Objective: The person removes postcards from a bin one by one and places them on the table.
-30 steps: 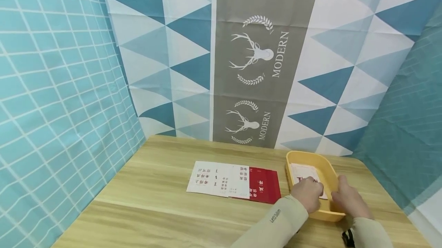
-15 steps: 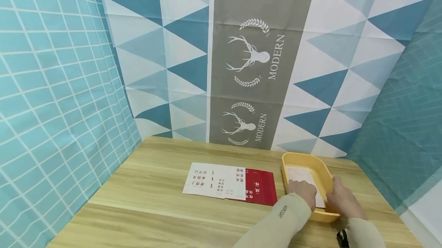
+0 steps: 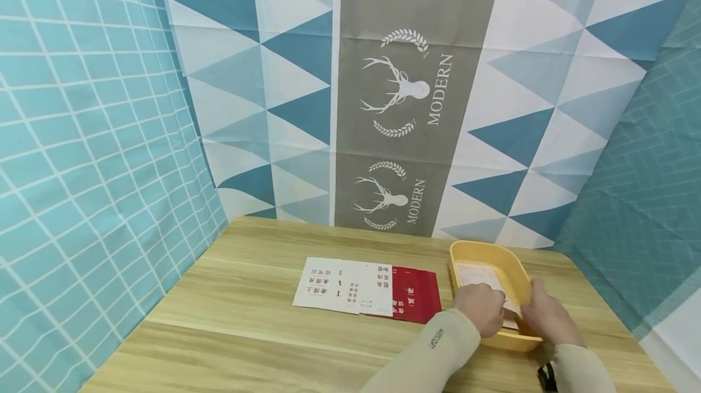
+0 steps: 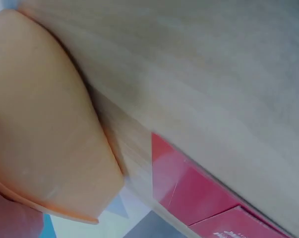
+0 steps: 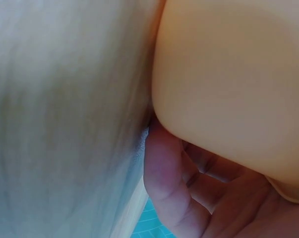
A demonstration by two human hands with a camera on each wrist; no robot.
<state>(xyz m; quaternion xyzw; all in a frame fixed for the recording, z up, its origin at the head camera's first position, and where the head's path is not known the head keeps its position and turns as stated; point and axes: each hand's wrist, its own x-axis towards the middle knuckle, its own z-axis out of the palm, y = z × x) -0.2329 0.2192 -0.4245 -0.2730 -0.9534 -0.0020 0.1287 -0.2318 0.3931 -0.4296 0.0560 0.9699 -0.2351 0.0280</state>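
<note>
Yellow-orange smooth plastic tray [image 3: 512, 342], deep, round-cornered, upright, open side up; right wall gripped by right hand [image 3: 550, 318], left hand [image 3: 479, 309] over near left part. Thin white paper card [image 3: 477, 274] inside tray, stretching beyond left fingers toward far end; near part gripped by left hand, right edge raised close to right fingertips. Second pale paper piece [image 3: 510, 323] just below that edge, between fingers of both hands, mostly hidden.

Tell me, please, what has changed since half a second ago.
The near end of the printed white card in the yellow tray now looks raised beside the left hand, with a shaded gap beneath. The right hand still holds the tray, which has not moved; the white cards and red cards also lie as before.
</note>
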